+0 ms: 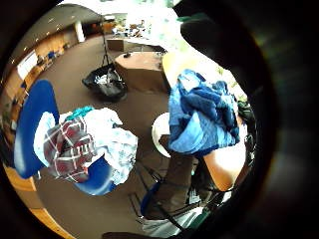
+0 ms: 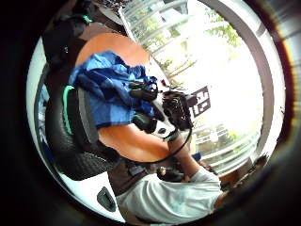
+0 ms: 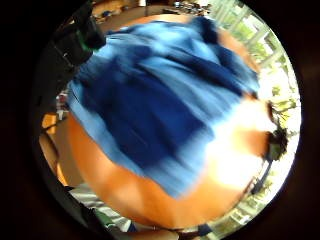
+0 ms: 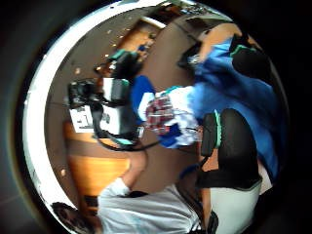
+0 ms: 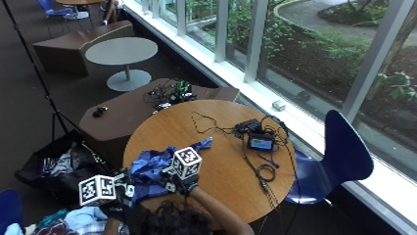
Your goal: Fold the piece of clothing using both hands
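Blue garment (image 5: 151,169), one, crumpled on round wooden table (image 5: 218,147); two hands near.

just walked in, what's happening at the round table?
A person in black gloves is at the start of folding a crumpled blue garment that lies in a heap at the near left edge of the round wooden table. The right hand is at the cloth; the left hand is just off the table's edge beside it. Whether either grips the cloth cannot be told. No fold shows yet. A small screen device with cables sits across the table.
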A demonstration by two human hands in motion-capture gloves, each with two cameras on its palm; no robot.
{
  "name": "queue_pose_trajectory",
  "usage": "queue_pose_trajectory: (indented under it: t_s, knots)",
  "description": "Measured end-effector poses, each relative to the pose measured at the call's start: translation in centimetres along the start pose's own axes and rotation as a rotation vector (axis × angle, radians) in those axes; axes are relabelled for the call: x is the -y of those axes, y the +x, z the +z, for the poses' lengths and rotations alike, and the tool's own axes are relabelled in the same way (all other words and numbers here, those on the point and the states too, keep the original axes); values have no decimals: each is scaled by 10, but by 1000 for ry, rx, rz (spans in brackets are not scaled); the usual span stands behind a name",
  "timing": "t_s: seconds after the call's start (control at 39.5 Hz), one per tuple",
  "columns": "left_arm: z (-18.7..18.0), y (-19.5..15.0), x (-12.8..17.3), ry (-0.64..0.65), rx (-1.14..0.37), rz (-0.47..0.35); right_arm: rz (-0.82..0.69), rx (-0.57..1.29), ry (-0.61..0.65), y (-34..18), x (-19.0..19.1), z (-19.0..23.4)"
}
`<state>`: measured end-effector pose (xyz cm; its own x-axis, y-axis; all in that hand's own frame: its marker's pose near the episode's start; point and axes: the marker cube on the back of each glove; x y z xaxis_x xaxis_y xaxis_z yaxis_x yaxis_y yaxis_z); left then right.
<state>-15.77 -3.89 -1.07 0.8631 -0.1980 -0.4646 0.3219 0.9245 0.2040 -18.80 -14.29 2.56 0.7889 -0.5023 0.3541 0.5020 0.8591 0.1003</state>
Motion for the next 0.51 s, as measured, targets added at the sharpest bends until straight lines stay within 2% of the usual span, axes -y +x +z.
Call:
queue_pose_trajectory:
  t_s: [0.1,0.18,0.33,0.51]
  knots:
    - [18,30,-7,-75,132,100,145,-302,73,51,-46,-25]
    - [28,52,-9,-107,242,176,259,-438,126,74,-78,-48]
    - [38,92,-14,-115,417,289,437,-492,50,99,-123,-72]
    - [38,110,-23,-143,447,340,465,-471,38,102,-140,-77]
